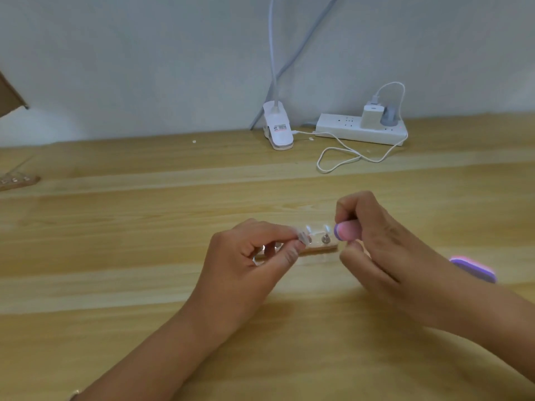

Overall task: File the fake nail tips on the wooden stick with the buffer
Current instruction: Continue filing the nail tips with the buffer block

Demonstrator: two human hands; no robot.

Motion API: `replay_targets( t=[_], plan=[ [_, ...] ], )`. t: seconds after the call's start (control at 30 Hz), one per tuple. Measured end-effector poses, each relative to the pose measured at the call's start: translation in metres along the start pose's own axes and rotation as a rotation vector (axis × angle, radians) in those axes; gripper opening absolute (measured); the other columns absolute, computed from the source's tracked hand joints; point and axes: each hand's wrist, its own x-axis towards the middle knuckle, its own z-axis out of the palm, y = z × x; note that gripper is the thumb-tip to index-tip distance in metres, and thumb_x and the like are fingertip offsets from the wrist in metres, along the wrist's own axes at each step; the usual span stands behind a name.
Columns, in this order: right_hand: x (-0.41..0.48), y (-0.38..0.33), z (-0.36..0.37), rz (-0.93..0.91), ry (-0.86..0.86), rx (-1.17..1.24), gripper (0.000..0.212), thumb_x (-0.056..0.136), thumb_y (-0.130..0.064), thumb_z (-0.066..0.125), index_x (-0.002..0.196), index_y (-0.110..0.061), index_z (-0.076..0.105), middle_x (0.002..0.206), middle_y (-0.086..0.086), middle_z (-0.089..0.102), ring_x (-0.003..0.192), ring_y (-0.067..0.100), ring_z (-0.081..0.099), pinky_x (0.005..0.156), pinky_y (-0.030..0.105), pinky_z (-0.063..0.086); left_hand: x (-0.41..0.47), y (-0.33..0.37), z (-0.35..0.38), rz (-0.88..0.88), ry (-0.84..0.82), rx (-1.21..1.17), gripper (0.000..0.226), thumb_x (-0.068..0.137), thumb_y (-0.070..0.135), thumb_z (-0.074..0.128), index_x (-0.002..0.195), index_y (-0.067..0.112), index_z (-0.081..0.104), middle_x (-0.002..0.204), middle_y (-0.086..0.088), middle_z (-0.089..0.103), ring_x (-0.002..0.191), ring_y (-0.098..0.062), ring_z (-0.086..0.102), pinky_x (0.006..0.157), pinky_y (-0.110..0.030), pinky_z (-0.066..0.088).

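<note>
A pale wall backs a light wooden table (144,285). At its far left edge lies a spare wooden strip (17,180) of clear tips. Near the middle, the left hand (249,256) pinches a clear fake nail tip (302,237) between thumb and forefinger, its other fingers curled in. The wooden stick (321,248) lies on the table between the hands, its left part hidden under those fingers. Behind it, by the wall, stand a white clip lamp base (278,128) and a power strip (359,128). The right hand (376,238) has its fingers wrapped tightly round the buffer (346,230), whose pink-and-purple end is just beside the stick's right end; whether they touch cannot be told.
</note>
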Motion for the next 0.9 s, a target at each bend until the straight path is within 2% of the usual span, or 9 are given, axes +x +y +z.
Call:
replay_targets(
  t=[0.07,0.17,0.27,0.37,0.47,0.63,0.77,0.9],
  plan=[
    [0.0,0.006,0.006,-0.073,0.098,-0.007,0.023,0.1,-0.022,0.05,0.108,-0.041,0.038,0.107,-0.025,0.044,0.108,-0.003,0.048,0.089,0.006,0.034,-0.001,0.0,0.002,0.003,0.004,0.024,0.011,0.079,0.016,0.072,0.086,0.023,0.077,0.076,0.011,0.071,0.064,-0.003,0.053,0.062,-0.008,0.036],
    [-0.001,0.012,0.009,-0.182,0.234,-0.017,0.024,0.097,-0.025,0.06,0.117,-0.037,0.054,0.116,-0.012,0.052,0.115,0.013,0.05,0.098,0.018,0.037,-0.002,0.0,0.004,0.008,-0.037,0.061,0.013,0.081,0.018,0.07,0.088,0.028,0.076,0.077,0.017,0.069,0.068,-0.005,0.054,0.065,-0.013,0.039],
    [-0.006,0.007,0.012,-0.289,0.269,0.066,0.021,0.096,-0.021,0.06,0.116,-0.026,0.067,0.113,-0.008,0.058,0.109,0.017,0.058,0.095,0.021,0.042,-0.002,-0.001,0.004,0.042,-0.079,0.079,0.017,0.084,0.017,0.068,0.093,0.03,0.076,0.08,0.015,0.071,0.075,-0.017,0.059,0.071,-0.03,0.047],
    [-0.007,0.005,0.017,-0.389,0.266,-0.016,0.017,0.097,-0.012,0.061,0.11,-0.013,0.073,0.11,0.0,0.062,0.103,0.021,0.061,0.091,0.028,0.047,-0.003,-0.001,0.005,0.059,-0.099,0.074,0.022,0.085,0.015,0.067,0.096,0.032,0.076,0.081,0.011,0.072,0.076,-0.022,0.059,0.074,-0.041,0.047],
    [-0.005,0.009,0.013,-0.376,0.325,-0.068,0.016,0.095,-0.007,0.065,0.108,-0.008,0.075,0.107,0.004,0.065,0.099,0.023,0.063,0.087,0.034,0.05,-0.003,-0.002,0.005,0.034,-0.1,0.076,0.017,0.086,0.02,0.067,0.096,0.031,0.077,0.079,0.014,0.071,0.077,-0.022,0.059,0.078,-0.041,0.047],
    [-0.005,0.004,0.024,-0.492,0.322,-0.084,0.018,0.097,-0.001,0.063,0.106,-0.008,0.076,0.107,0.006,0.066,0.097,0.023,0.062,0.087,0.031,0.049,-0.003,0.002,0.004,0.063,-0.119,0.08,0.017,0.085,0.028,0.061,0.092,0.038,0.073,0.08,0.018,0.07,0.078,-0.018,0.058,0.072,-0.033,0.046],
    [-0.003,0.011,0.014,-0.418,0.364,-0.061,0.019,0.097,-0.01,0.06,0.108,-0.009,0.075,0.107,0.005,0.066,0.097,0.022,0.065,0.086,0.035,0.051,-0.003,0.002,0.007,0.029,-0.111,0.094,0.014,0.084,0.022,0.067,0.091,0.029,0.078,0.074,0.018,0.067,0.076,-0.018,0.056,0.072,-0.036,0.046],
    [-0.006,0.006,0.025,-0.51,0.302,-0.095,0.017,0.095,-0.001,0.066,0.107,-0.007,0.076,0.107,0.008,0.067,0.098,0.025,0.063,0.088,0.032,0.05,-0.004,0.001,0.006,0.055,-0.125,0.098,0.02,0.084,0.019,0.067,0.09,0.037,0.074,0.077,0.018,0.069,0.076,-0.017,0.056,0.071,-0.037,0.046]
  ],
)
